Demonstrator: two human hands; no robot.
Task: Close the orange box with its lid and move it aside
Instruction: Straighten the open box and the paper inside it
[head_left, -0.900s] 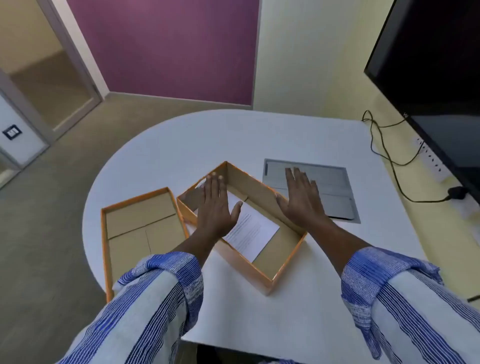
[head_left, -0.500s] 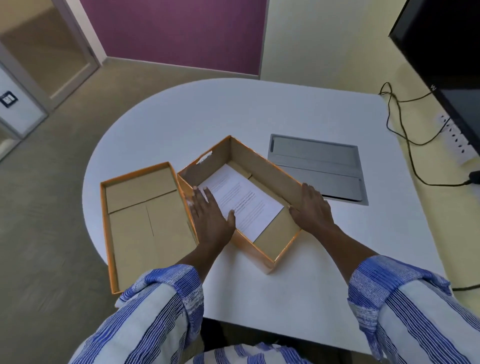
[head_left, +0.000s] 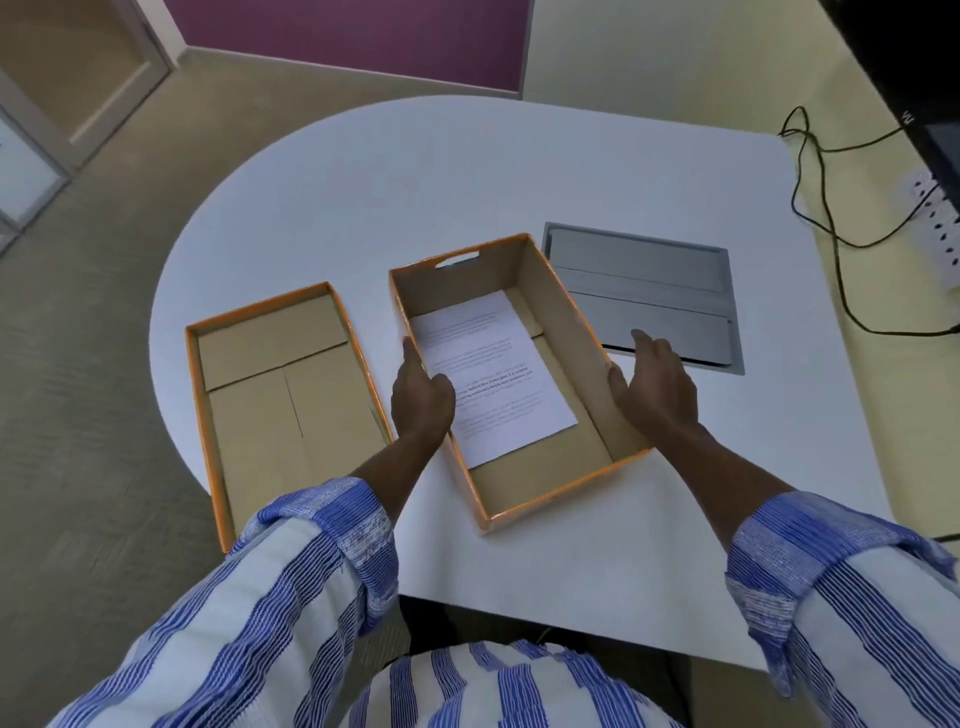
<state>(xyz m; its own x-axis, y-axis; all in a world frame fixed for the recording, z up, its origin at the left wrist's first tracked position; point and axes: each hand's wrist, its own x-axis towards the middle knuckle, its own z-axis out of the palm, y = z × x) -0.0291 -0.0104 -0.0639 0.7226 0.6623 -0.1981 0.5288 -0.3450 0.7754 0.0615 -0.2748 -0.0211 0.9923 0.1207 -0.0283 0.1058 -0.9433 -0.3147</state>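
Observation:
The orange box (head_left: 563, 332) stands open in the middle of the white table, brown card inside, with a printed white sheet (head_left: 493, 374) lying on its floor. Its orange lid (head_left: 275, 400) lies upside down to the left, hanging partly over the table's edge. My left hand (head_left: 421, 400) presses against the box's left wall, thumb over the rim. My right hand (head_left: 657, 387) holds the right wall from outside, thumb on the rim. The box sits between both hands.
The white table (head_left: 467, 182) has a rounded left edge. A grey metal cable hatch (head_left: 649, 296) is set flush behind the box at right. Black cables (head_left: 821, 197) and a power strip (head_left: 940, 228) lie along the right side, below a dark screen.
Both hands slid back from the box's far end to its side walls. The box has turned from a diagonal to nearly parallel with the lid. The camera has tilted down.

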